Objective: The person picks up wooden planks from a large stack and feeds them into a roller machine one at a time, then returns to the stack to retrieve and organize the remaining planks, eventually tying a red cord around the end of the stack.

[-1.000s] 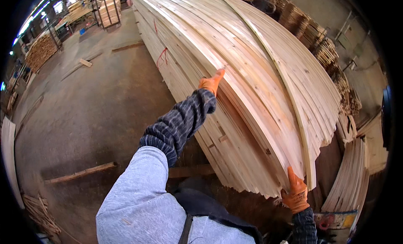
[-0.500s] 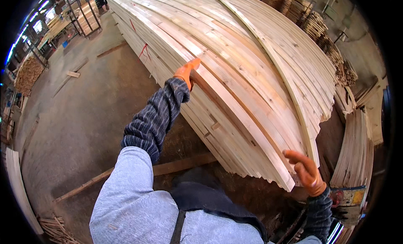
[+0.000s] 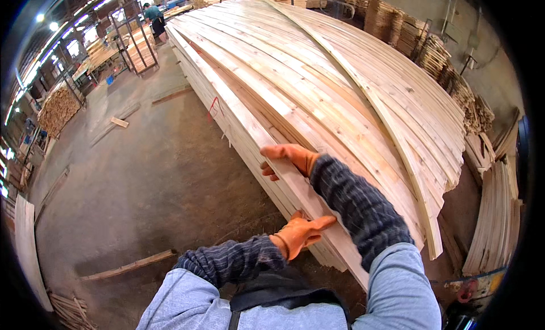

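A long pale wooden board (image 3: 310,197) runs along the near left edge of a big stack of boards (image 3: 352,125), with a gap between it and its neighbours. My right hand (image 3: 290,158), in an orange glove, reaches over the board from the stack side; its fingers curl down past the outer edge. Closer to my body, my left hand (image 3: 298,234), also gloved in orange, grips the same board from the outer side, thumb across the top. A narrow batten (image 3: 369,97) lies across the top layer. Some fingertips are hidden by the board.
Loose boards lie on the floor (image 3: 153,176) at the left, with a thin strip (image 3: 129,265) near my feet. More stacked wood (image 3: 491,216) stands at the right and along the back wall. Far off, a person (image 3: 153,16) is beside a metal rack (image 3: 133,40).
My right hand has crossed left from the stack's near end to the outer board. My left hand has come back toward my body along it. The board now sits apart from its neighbours.
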{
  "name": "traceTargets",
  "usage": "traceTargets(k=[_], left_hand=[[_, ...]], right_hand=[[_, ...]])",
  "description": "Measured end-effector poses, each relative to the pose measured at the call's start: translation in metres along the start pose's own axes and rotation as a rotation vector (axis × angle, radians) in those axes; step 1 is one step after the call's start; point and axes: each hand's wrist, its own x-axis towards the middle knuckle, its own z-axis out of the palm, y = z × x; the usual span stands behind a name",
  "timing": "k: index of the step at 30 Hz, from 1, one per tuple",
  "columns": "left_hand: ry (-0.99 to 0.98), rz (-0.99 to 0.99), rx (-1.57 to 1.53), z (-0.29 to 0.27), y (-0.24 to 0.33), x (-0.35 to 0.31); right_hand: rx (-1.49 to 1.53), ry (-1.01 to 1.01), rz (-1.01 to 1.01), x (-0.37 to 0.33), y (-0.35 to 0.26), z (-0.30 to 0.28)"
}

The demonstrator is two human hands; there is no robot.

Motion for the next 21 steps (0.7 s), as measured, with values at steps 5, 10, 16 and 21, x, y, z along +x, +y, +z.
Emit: traceTargets(k=[5,10,16,21], left_hand=[[-0.038,0.235,-0.237,-0.068,0.06,0.001],[0.281,0.787,-0.066,-0.137,0.169,0.066],[0.269,0.742,-0.22,-0.194,0.212,0.107],[0.272,0.488,-0.361,-0.185,0.12,0.115]], right_hand=[[0.204,-0.201,-0.344,-0.094,0.113,-0.03],[0.2,0.075,0.031,-0.245,0.17,0.017],[-0.532,0.554,0.238,-0.384,0.206,0.076],[-0.798,0.767,0.096,-0.45,0.301,0.078]])
